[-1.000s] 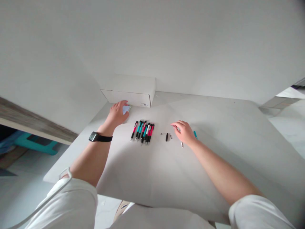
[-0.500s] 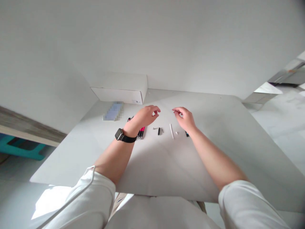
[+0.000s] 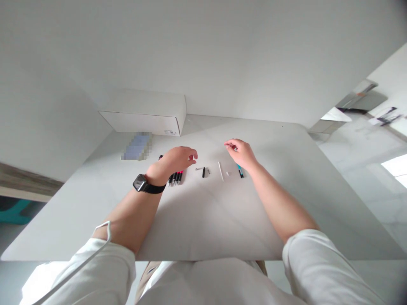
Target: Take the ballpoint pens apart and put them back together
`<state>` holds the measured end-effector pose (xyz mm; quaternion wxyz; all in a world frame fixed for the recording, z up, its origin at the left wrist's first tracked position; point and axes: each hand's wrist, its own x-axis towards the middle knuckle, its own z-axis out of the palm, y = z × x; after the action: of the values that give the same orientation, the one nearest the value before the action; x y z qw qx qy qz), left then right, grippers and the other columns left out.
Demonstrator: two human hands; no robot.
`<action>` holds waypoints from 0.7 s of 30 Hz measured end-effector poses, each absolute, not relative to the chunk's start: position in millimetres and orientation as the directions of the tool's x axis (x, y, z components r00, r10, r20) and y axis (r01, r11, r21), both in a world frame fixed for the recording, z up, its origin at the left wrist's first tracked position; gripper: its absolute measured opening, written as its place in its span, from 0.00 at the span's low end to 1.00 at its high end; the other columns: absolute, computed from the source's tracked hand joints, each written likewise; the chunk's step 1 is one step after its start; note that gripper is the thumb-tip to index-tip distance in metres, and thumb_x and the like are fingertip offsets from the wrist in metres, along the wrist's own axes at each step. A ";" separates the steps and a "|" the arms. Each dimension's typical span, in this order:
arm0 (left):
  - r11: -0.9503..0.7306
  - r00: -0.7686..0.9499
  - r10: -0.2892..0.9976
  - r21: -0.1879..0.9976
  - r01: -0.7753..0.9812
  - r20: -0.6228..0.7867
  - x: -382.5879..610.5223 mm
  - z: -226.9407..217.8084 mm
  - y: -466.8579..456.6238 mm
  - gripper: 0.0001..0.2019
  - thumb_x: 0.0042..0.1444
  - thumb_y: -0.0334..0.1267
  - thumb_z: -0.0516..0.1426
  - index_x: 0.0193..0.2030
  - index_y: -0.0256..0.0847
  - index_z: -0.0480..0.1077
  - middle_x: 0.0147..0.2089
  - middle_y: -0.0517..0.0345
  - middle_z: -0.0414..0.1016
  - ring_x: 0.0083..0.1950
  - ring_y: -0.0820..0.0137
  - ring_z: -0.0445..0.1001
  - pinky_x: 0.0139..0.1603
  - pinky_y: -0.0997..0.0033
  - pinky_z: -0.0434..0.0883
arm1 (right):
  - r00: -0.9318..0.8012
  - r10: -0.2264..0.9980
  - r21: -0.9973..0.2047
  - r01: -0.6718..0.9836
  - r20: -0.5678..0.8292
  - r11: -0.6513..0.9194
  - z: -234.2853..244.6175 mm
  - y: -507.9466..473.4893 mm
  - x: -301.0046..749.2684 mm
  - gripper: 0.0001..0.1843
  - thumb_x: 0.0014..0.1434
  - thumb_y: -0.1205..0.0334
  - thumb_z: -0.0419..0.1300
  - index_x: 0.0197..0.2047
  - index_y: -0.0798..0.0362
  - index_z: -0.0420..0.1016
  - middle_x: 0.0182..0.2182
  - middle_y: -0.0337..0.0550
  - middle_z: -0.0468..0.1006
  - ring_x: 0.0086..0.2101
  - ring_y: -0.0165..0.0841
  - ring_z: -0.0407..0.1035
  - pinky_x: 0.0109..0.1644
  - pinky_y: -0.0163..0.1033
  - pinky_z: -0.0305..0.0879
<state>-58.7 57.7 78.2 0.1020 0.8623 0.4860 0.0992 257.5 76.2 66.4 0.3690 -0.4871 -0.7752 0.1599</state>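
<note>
My left hand (image 3: 180, 158) hovers over a row of pens (image 3: 176, 177), black with pink or red parts, and partly covers them. Its fingers curve loosely, thumb apart from them, with nothing visible between. On the right, my right hand (image 3: 240, 151) is held above the table, fingers bent and a gap showing by the thumb; I see nothing in it. Small pieces lie between the hands: a short black piece (image 3: 204, 172), a thin metal piece (image 3: 199, 169), a slim white stick (image 3: 221, 171) and a small white bit (image 3: 227, 173). A blue-and-black item (image 3: 240, 171) lies below my right hand.
A white box (image 3: 140, 121) stands against the wall at the back left of the pale table (image 3: 203, 220). A blurred-out bluish flat item (image 3: 137, 146) lies before it. On my left wrist is a black watch (image 3: 140, 183). A white cord (image 3: 79, 262) runs along my left sleeve.
The view has shifted, so the table things appear further left. My left hand has come a little nearer and sits over the pens; more of the blue-and-black item shows beside my right hand.
</note>
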 end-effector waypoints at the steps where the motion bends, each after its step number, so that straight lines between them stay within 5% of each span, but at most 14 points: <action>1: -0.527 0.533 0.844 0.276 0.804 0.060 -57.1 74.6 57.7 0.10 0.59 0.43 0.61 0.46 0.51 0.80 0.42 0.59 0.84 0.40 0.64 0.80 0.36 0.66 0.68 | -0.271 0.873 -0.598 0.644 0.405 0.477 65.0 75.2 256.0 0.10 0.68 0.62 0.60 0.47 0.46 0.83 0.43 0.42 0.85 0.40 0.36 0.77 0.49 0.43 0.72; 7: -0.505 0.526 0.849 0.206 0.838 -0.060 -43.7 59.0 54.1 0.12 0.56 0.43 0.64 0.47 0.54 0.80 0.42 0.58 0.85 0.40 0.61 0.81 0.35 0.66 0.66 | -0.352 0.869 -0.558 0.667 0.348 0.494 57.4 70.0 247.7 0.10 0.67 0.64 0.61 0.47 0.46 0.84 0.43 0.42 0.84 0.39 0.35 0.77 0.49 0.42 0.72; 12: -0.471 0.495 0.857 0.173 0.865 -0.144 -36.6 61.2 50.7 0.08 0.58 0.38 0.60 0.39 0.50 0.82 0.38 0.54 0.84 0.39 0.61 0.80 0.41 0.65 0.68 | -0.383 0.859 -0.545 0.664 0.340 0.512 55.5 67.7 245.2 0.10 0.67 0.65 0.61 0.46 0.47 0.84 0.42 0.42 0.84 0.39 0.34 0.77 0.49 0.41 0.71; 21: -0.454 0.503 0.856 0.637 0.622 0.119 -53.1 90.5 60.5 0.11 0.62 0.45 0.60 0.45 0.44 0.80 0.42 0.57 0.84 0.42 0.67 0.79 0.45 0.71 0.71 | -0.524 0.784 -0.501 0.606 0.333 0.618 46.2 58.9 230.3 0.11 0.66 0.69 0.63 0.48 0.47 0.84 0.41 0.43 0.83 0.41 0.35 0.76 0.52 0.42 0.69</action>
<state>-53.1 60.5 90.5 0.2681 0.8244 0.4483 0.2178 230.3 58.9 46.2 0.2716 -0.4052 -0.8575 0.1637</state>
